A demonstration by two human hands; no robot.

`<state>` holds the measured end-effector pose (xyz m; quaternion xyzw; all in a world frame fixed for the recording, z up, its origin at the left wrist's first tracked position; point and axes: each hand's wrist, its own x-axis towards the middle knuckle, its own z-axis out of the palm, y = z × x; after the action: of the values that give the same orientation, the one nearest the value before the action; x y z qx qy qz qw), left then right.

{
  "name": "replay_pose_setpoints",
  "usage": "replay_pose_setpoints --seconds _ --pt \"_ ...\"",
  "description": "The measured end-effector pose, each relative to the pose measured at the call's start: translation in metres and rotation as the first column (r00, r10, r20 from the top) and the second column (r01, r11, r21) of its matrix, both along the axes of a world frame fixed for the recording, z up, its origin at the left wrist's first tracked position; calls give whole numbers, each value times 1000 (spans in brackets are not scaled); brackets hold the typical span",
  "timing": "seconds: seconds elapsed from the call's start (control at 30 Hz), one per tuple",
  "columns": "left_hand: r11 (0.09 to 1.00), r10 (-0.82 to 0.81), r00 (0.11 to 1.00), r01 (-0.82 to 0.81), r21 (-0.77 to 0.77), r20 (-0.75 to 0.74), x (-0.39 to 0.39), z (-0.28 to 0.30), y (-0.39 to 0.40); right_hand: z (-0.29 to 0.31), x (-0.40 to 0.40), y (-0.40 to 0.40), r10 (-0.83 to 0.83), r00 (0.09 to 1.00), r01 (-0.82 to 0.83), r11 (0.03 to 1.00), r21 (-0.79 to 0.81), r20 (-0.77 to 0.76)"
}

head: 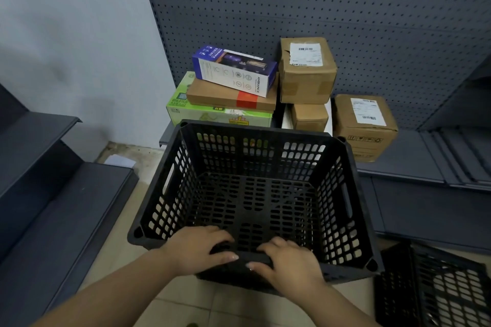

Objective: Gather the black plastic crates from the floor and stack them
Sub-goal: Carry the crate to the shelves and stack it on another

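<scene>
A black plastic crate (255, 188) with slotted walls fills the middle of the view, open side up and empty. Both hands grip its near rim side by side: my left hand (202, 247) curls its fingers over the rim into the crate, and my right hand (287, 263) does the same just to the right. A second black crate (435, 289) sits on the floor at the bottom right, partly cut off by the frame edge.
Behind the crate, a low grey shelf (403, 159) against a pegboard wall carries several cardboard boxes (305, 69), a green carton and a blue-and-white box. Dark grey shelving (53, 194) stands to the left. Beige floor tiles (202, 302) show below.
</scene>
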<state>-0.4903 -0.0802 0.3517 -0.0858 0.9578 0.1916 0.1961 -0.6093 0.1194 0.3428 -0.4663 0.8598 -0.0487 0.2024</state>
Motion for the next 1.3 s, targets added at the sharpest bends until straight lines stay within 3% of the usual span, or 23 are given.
replay_pose_setpoints --seconds 0.23,0.5,0.77,1.3 --pt "995 -75 987 65 -73 -143 11 0 5 -3 5 4 36 994 -40 999 -32 -104" --pt "996 -88 985 86 -19 -152 20 0 -12 3 2 8 20 997 -25 997 -68 -70" --pt "981 -18 993 -5 -196 -117 57 -10 -57 7 -33 64 -133 979 136 991 10 -155" --pt "972 -93 984 58 -226 -149 56 -17 -66 -1 -26 57 -167 961 189 979 82 -218"
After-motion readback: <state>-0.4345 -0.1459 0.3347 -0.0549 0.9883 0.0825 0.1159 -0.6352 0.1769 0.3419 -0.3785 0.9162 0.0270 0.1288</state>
